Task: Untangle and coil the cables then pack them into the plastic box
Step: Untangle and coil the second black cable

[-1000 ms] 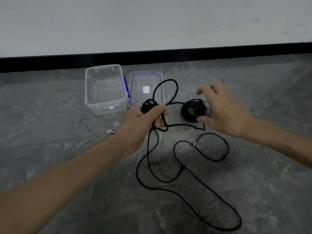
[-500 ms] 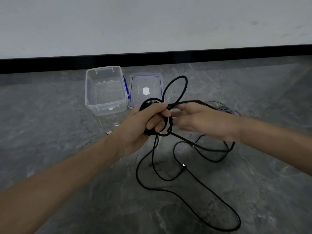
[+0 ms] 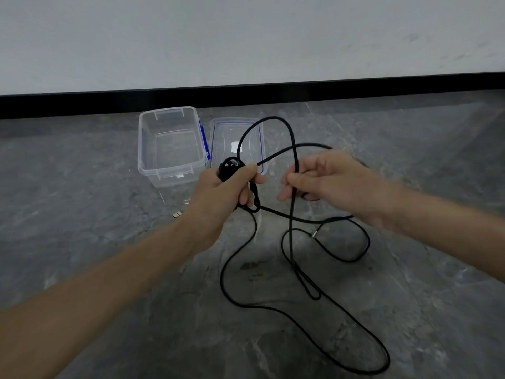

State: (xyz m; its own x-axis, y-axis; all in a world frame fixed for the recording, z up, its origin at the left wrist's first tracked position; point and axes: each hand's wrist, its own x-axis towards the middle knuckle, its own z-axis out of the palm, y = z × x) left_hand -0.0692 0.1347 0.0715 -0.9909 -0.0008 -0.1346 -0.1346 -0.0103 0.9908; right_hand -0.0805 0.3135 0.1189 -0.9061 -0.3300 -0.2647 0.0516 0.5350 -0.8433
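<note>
My left hand (image 3: pixel 221 192) grips a black plug block (image 3: pixel 230 166) and several turns of black cable against it. From that grip a loop of black cable (image 3: pixel 291 138) rises over the box lid. My right hand (image 3: pixel 330 181) holds a strand of the same loop between thumb and curled fingers, a little right of my left hand. The rest of the cable (image 3: pixel 308 318) trails in loose loops on the floor in front of me, with a metal-tipped end (image 3: pixel 314 235) among them. The clear plastic box (image 3: pixel 170 144) stands open and empty behind my left hand.
The box's clear lid (image 3: pixel 261 132) with blue seal lies flat on the grey stone floor right of the box. Two small metal pieces (image 3: pixel 177 214) lie left of my left wrist. A white wall with black skirting (image 3: pixel 82 103) runs behind.
My right hand reached from the far right to the cable by my left hand, then drew back to the right holding a strand. The loop over the lid grew larger and taller.
</note>
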